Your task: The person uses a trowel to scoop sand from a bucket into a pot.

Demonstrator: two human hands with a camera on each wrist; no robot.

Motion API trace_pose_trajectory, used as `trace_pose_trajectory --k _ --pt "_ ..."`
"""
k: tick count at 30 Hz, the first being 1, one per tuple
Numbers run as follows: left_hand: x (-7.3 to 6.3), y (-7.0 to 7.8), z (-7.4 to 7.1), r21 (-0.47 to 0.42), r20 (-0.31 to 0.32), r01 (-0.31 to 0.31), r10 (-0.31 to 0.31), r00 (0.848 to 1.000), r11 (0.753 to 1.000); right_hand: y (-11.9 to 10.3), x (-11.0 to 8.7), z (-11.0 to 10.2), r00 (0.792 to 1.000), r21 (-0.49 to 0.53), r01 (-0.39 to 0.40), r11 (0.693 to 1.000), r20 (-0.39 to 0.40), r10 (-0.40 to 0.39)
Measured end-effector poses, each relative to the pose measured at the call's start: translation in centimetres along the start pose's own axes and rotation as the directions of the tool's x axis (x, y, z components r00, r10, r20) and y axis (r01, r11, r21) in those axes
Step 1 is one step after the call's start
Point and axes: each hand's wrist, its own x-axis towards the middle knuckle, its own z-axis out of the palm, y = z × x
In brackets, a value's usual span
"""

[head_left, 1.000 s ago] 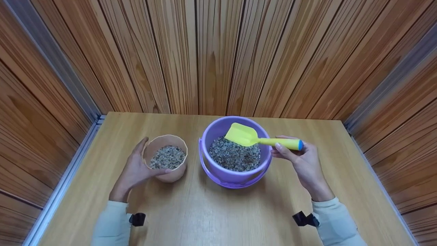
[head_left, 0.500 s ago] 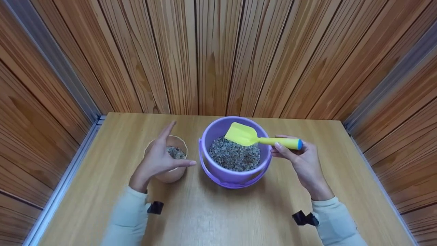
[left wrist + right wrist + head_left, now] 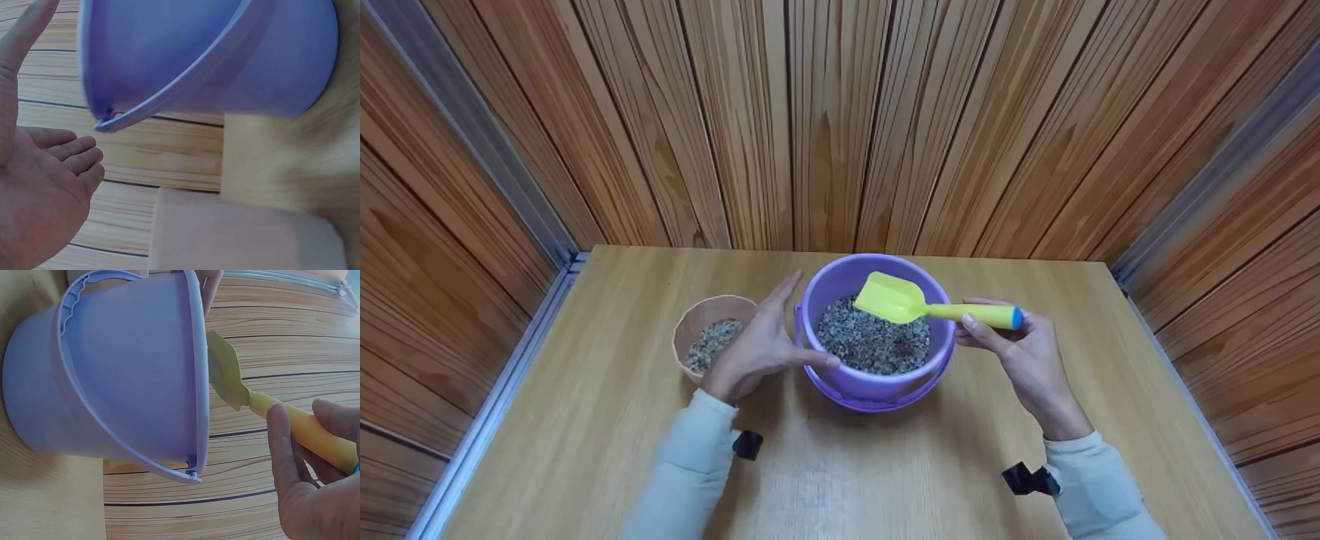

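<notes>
A purple bucket (image 3: pixel 877 386) holding dark, speckled gravel (image 3: pixel 870 341) stands mid-table, its handle hanging down in front. My right hand (image 3: pixel 1020 349) grips the yellow handle of a toy shovel (image 3: pixel 892 298), whose blade is over the bucket's opening. In the right wrist view the shovel (image 3: pixel 225 371) shows close to the bucket's rim. My left hand (image 3: pixel 765 341) is spread beside the bucket's left side, thumb overlapping the rim in the head view. In the left wrist view its fingers are extended and the palm is bare. Behind that hand sits a peach-coloured pot (image 3: pixel 690 322) with paler gravel inside.
The wooden table (image 3: pixel 840 480) meets a plank-patterned wall (image 3: pixel 840 127) at its far edge. More plank panels rise on both sides, with a metal rail (image 3: pixel 502 397) along the left. A small black device is strapped at each sleeve.
My left hand has let go of the peach-coloured pot and moved right, over it, to the bucket's left side. The right hand and shovel have stayed nearly still.
</notes>
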Motion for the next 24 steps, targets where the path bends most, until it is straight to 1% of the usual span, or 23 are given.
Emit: trace_pose_trajectory --k 2,4,9,12,14,19,24 --pt "0.2 -0.2 0.4 -0.057 0.011 0.032 -0.031 0.999 0.998 0.0 0.0 -0.1 1.000 -0.017 -0.003 1.000 0.010 0.003" --pt "0.4 -0.5 0.7 -0.074 0.016 0.025 -0.024 1.000 0.997 0.1 -0.1 -0.1 1.000 -0.026 -0.004 1.000 0.012 0.005" --pt "0.7 -1.0 1.1 -0.088 0.026 -0.040 0.043 0.999 0.995 0.1 -0.1 -0.3 1.000 -0.048 0.001 0.999 0.004 -0.001" --pt "0.8 -1.1 1.1 -0.090 0.029 -0.055 0.058 0.998 0.994 0.1 0.0 -0.4 1.000 -0.071 0.001 0.997 0.000 -0.001" --pt "0.8 -1.2 1.2 -0.088 0.029 -0.054 0.056 0.998 0.995 0.1 0.1 -0.5 1.000 -0.093 -0.003 0.996 0.002 0.003" --pt "0.8 -1.4 1.2 -0.080 0.030 -0.057 0.059 0.998 0.995 0.1 0.3 -0.8 0.999 -0.177 -0.021 0.984 0.030 0.027" --pt "0.9 -1.4 1.1 -0.075 0.031 -0.094 0.096 0.995 0.993 0.1 0.8 -0.5 0.996 -0.248 -0.046 0.968 0.058 0.062"
